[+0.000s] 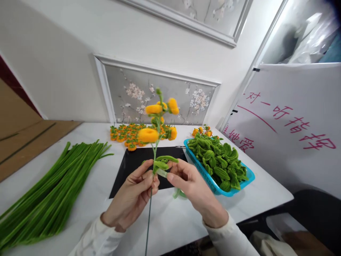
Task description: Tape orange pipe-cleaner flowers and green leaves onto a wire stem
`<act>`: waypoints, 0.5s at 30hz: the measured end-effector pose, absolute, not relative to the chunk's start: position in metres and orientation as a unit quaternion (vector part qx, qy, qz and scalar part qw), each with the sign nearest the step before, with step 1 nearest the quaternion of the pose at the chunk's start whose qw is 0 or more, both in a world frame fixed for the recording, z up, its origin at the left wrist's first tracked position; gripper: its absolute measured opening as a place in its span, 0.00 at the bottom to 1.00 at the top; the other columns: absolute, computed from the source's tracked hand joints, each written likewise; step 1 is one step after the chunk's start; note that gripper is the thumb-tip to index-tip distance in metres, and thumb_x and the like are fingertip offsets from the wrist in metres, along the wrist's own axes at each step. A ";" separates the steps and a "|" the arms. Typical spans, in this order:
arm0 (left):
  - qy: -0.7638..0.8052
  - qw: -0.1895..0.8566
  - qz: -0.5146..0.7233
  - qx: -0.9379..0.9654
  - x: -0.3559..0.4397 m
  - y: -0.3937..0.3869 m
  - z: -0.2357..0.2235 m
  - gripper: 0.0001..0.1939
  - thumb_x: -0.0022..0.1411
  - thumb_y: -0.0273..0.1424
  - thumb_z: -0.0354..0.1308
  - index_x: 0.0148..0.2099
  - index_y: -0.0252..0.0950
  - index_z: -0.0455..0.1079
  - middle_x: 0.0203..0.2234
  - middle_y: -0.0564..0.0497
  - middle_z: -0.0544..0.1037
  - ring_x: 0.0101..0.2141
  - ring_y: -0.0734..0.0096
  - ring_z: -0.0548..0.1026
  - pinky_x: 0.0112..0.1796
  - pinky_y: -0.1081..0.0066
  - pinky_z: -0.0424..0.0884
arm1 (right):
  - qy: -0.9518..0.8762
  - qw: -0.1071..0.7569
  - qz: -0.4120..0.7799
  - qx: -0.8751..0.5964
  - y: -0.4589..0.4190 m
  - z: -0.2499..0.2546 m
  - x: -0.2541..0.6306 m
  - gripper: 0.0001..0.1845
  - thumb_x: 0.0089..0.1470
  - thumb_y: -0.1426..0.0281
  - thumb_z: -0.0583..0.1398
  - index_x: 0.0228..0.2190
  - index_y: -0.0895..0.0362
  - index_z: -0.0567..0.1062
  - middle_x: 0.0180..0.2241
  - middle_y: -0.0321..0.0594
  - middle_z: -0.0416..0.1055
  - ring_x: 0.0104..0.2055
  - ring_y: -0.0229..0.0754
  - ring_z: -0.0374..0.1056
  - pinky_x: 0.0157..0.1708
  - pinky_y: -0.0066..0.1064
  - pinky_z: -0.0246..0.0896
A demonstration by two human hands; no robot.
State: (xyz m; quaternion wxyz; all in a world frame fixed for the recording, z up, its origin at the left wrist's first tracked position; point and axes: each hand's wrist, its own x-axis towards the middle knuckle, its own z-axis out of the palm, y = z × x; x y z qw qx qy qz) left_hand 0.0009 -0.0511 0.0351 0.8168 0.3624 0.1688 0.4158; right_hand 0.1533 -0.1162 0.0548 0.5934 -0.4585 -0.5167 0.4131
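Note:
My left hand [141, 185] pinches the stem of an artificial flower spray [148, 135], which stands upright with fuzzy orange blooms and a green bud at its tip. Below the fist, its thin wire stem [149, 220] hangs down. Green fuzzy leaves [162, 164] sit against the stem just above the left fingers. My right hand [190, 185] is closed on a strip of pale green tape [162, 173] that runs to the stem. On the table under the right hand lies a partly hidden roll of pale green tape [179, 193].
A blue basket [210, 183] heaped with green fuzzy leaves [221, 160] stands to the right. Long green pipe cleaners [58, 192] lie at the left. Several orange flower heads [130, 137] rest at the back, behind a black mat [125, 174]. More orange blooms [201, 131] lie behind the basket.

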 end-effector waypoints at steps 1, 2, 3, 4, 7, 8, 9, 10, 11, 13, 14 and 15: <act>0.166 0.817 0.419 0.361 0.001 -0.051 0.035 0.17 0.45 0.24 0.70 0.39 0.43 0.78 0.21 0.53 0.77 0.22 0.79 0.73 0.23 0.83 0.72 | -0.516 0.591 0.416 -0.459 -0.116 0.053 0.153 0.10 0.51 0.63 0.62 0.32 0.57 0.73 0.21 0.30 0.59 0.23 0.33 0.50 0.21 0.26 0.45; 0.163 0.817 0.421 0.359 0.000 -0.052 0.036 0.16 0.45 0.23 0.70 0.39 0.43 0.78 0.20 0.53 0.77 0.22 0.79 0.73 0.23 0.83 0.72 | -0.518 0.589 0.417 -0.459 -0.115 0.053 0.152 0.11 0.51 0.62 0.62 0.33 0.57 0.74 0.21 0.30 0.59 0.22 0.33 0.50 0.21 0.26 0.45; 0.161 0.817 0.421 0.359 0.000 -0.052 0.036 0.16 0.46 0.23 0.70 0.39 0.42 0.78 0.20 0.53 0.77 0.21 0.79 0.72 0.23 0.83 0.71 | -0.521 0.588 0.417 -0.457 -0.113 0.052 0.152 0.12 0.51 0.61 0.61 0.34 0.57 0.75 0.20 0.31 0.59 0.22 0.33 0.50 0.20 0.26 0.44; 0.160 0.818 0.420 0.358 -0.001 -0.052 0.036 0.15 0.46 0.23 0.69 0.39 0.42 0.78 0.20 0.53 0.77 0.21 0.79 0.72 0.23 0.83 0.71 | -0.526 0.586 0.420 -0.452 -0.112 0.052 0.151 0.13 0.51 0.60 0.61 0.33 0.57 0.76 0.20 0.31 0.59 0.22 0.33 0.49 0.20 0.26 0.44; 0.161 0.819 0.415 0.362 -0.001 -0.054 0.035 0.15 0.47 0.24 0.69 0.39 0.41 0.78 0.20 0.53 0.77 0.20 0.80 0.71 0.22 0.83 0.70 | -0.533 0.580 0.451 -0.420 -0.106 0.052 0.150 0.13 0.52 0.59 0.61 0.31 0.58 0.77 0.20 0.32 0.60 0.21 0.32 0.51 0.21 0.26 0.46; 0.163 0.819 0.413 0.364 -0.001 -0.054 0.035 0.15 0.47 0.24 0.69 0.40 0.41 0.78 0.20 0.53 0.76 0.20 0.80 0.71 0.22 0.83 0.70 | -0.532 0.576 0.471 -0.404 -0.104 0.052 0.149 0.14 0.52 0.59 0.61 0.29 0.58 0.76 0.20 0.32 0.62 0.22 0.32 0.53 0.22 0.26 0.49; 0.166 0.818 0.410 0.367 0.000 -0.055 0.035 0.15 0.48 0.25 0.69 0.40 0.40 0.77 0.19 0.53 0.76 0.19 0.80 0.71 0.21 0.82 0.69 | -0.529 0.570 0.495 -0.387 -0.103 0.052 0.149 0.14 0.51 0.59 0.61 0.29 0.58 0.76 0.21 0.33 0.64 0.22 0.32 0.55 0.23 0.26 0.51; 0.169 0.818 0.407 0.369 0.000 -0.056 0.035 0.15 0.48 0.25 0.69 0.40 0.39 0.77 0.19 0.54 0.76 0.19 0.80 0.70 0.21 0.82 0.69 | -0.524 0.566 0.517 -0.372 -0.102 0.051 0.148 0.14 0.51 0.59 0.62 0.29 0.58 0.75 0.22 0.34 0.66 0.23 0.33 0.59 0.25 0.27 0.54; 0.172 0.818 0.405 0.370 0.001 -0.056 0.036 0.15 0.48 0.26 0.69 0.41 0.39 0.77 0.18 0.54 0.75 0.19 0.80 0.70 0.21 0.82 0.68 | -0.517 0.564 0.533 -0.360 -0.101 0.051 0.147 0.14 0.49 0.59 0.63 0.30 0.58 0.74 0.23 0.35 0.67 0.24 0.34 0.62 0.26 0.28 0.57; 0.171 0.817 0.410 0.367 0.002 -0.057 0.035 0.16 0.48 0.26 0.69 0.42 0.39 0.77 0.19 0.54 0.75 0.19 0.80 0.70 0.21 0.82 0.68 | -0.502 0.578 0.534 -0.359 -0.102 0.051 0.145 0.15 0.47 0.60 0.65 0.32 0.58 0.73 0.25 0.35 0.69 0.27 0.36 0.66 0.29 0.29 0.61; 0.167 0.816 0.416 0.364 0.002 -0.057 0.035 0.17 0.47 0.27 0.69 0.42 0.39 0.77 0.19 0.54 0.75 0.19 0.80 0.70 0.21 0.82 0.67 | -0.494 0.595 0.513 -0.372 -0.104 0.051 0.143 0.14 0.45 0.62 0.66 0.31 0.57 0.72 0.26 0.35 0.70 0.28 0.37 0.67 0.30 0.30 0.62; 0.163 0.815 0.424 0.360 0.002 -0.057 0.035 0.17 0.47 0.27 0.70 0.42 0.40 0.77 0.19 0.55 0.75 0.19 0.80 0.70 0.22 0.82 0.67 | -0.486 0.615 0.483 -0.389 -0.106 0.052 0.141 0.14 0.44 0.63 0.67 0.30 0.56 0.71 0.26 0.35 0.70 0.29 0.38 0.67 0.31 0.30 0.63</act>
